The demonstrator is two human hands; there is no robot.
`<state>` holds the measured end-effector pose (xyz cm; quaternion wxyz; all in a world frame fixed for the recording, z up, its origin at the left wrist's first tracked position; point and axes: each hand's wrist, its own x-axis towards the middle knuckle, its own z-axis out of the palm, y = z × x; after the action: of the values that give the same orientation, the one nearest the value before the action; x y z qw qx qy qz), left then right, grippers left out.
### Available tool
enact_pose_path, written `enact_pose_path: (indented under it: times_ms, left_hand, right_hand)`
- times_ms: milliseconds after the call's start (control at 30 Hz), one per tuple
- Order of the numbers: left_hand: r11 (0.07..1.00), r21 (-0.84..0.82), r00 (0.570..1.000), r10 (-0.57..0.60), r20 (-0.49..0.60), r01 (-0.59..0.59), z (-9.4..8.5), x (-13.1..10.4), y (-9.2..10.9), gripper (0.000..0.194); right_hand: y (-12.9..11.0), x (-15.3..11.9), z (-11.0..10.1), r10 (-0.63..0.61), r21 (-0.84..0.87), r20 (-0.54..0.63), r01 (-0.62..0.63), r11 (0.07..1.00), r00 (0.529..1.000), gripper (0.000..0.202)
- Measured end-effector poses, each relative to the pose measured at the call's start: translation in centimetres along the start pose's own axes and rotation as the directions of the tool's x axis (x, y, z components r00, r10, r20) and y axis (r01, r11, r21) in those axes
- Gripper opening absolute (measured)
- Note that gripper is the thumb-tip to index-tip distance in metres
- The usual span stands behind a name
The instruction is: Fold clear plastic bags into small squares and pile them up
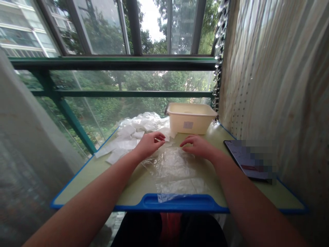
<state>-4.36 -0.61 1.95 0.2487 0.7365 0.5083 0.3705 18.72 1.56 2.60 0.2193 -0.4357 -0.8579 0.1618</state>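
Observation:
A clear, crinkled plastic bag [177, 168] lies flat on the table, its near end draped over the blue front edge. Just past the bag's far left corner is my left hand [149, 143], its fingers bent and parted from the thumb, with nothing seen between them. My right hand [196, 145] hovers by the far right corner of the bag, fingers curved and thumb apart. Whether its thumb touches the plastic I cannot tell. Behind my left hand spreads a heap of white and clear plastic bags [128, 132].
A cream plastic bin [177, 123] with a small label stands at the back of the table [84, 185], beyond my right hand. To the right lies a tablet-like device [236, 154], partly blurred out. Curtains [277, 85] hang at the sides, and a green railing [128, 93] runs behind.

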Motion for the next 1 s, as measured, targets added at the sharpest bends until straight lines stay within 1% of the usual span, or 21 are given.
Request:
enact_pose_path:
  times_ms: [133, 200, 267, 333, 400, 500, 567, 633, 733, 800, 867, 933, 1000]
  left_hand:
    - [0.986, -0.145, 0.996, -0.087, 0.018, 0.088, 0.2, 0.2, 0.0, 0.025]
    - [0.975, -0.173, 0.991, -0.135, 0.024, 0.137, 0.2, 0.3, -0.1, 0.029]
    - [0.970, -0.187, 0.988, -0.154, 0.030, 0.156, 0.2, 0.3, 0.0, 0.032]
    - [0.974, -0.199, 0.994, -0.107, 0.033, 0.112, 0.1, 0.1, 0.2, 0.030]
    - [0.978, -0.209, 0.998, -0.013, 0.055, 0.024, 0.1, -0.1, 0.7, 0.022]
    - [0.967, -0.240, 0.980, 0.120, 0.158, -0.080, 0.1, -0.6, 1.7, 0.015]
    - [0.962, -0.251, 0.956, 0.172, 0.237, -0.111, 0.0, -1.0, 2.3, 0.019]
    - [0.961, -0.249, 0.945, 0.187, 0.268, -0.119, -0.1, -1.2, 2.7, 0.026]
    - [0.964, -0.242, 0.954, 0.172, 0.245, -0.111, -0.2, -1.2, 3.0, 0.035]
    - [0.967, -0.233, 0.964, 0.155, 0.215, -0.104, -0.3, -1.1, 3.0, 0.037]
    - [0.977, -0.184, 0.977, 0.140, 0.162, -0.110, -0.2, -1.0, 2.7, 0.036]
    - [0.986, -0.061, 0.982, 0.161, 0.102, -0.156, -0.1, -0.9, 2.3, 0.034]
    - [0.964, 0.121, 0.971, 0.228, 0.077, -0.236, 0.1, -0.9, 1.8, 0.032]
  right_hand:
    - [-0.1, 0.0, 0.2, 0.022, -0.028, 0.005, -0.021, 0.999, 1.000, 0.020]
    - [-0.2, 0.0, 0.2, 0.013, -0.029, 0.009, -0.013, 0.999, 1.000, 0.020]
    - [-0.2, -0.1, 0.1, 0.001, -0.030, 0.011, -0.001, 1.000, 1.000, 0.020]
    - [-0.3, -0.1, 0.1, -0.004, -0.032, 0.003, 0.004, 0.999, 1.000, 0.019]
    - [-0.3, -0.1, 0.1, -0.002, -0.032, -0.010, 0.002, 0.999, 1.000, 0.019]
    - [-0.3, 0.0, 0.2, -0.017, -0.042, -0.025, 0.016, 0.999, 1.000, 0.020]
    - [-0.3, 0.1, 0.3, -0.031, -0.056, -0.035, 0.029, 0.998, 0.999, 0.021]
    - [-0.4, 0.0, 0.3, -0.028, -0.058, -0.040, 0.025, 0.998, 0.999, 0.022]
    - [-0.6, -0.1, 0.1, -0.005, -0.029, -0.035, 0.004, 1.000, 0.999, 0.026]
    - [-0.7, -0.2, 0.1, -0.001, -0.004, -0.019, 0.001, 1.000, 1.000, 0.027]
    - [-0.9, -0.3, 0.2, -0.009, 0.027, 0.004, 0.009, 1.000, 1.000, 0.028]
    - [-1.0, -0.3, 0.4, -0.033, 0.047, 0.019, 0.032, 0.998, 0.999, 0.029]
    - [-1.1, -0.2, 0.7, -0.067, 0.033, 0.029, 0.066, 0.997, 0.997, 0.026]
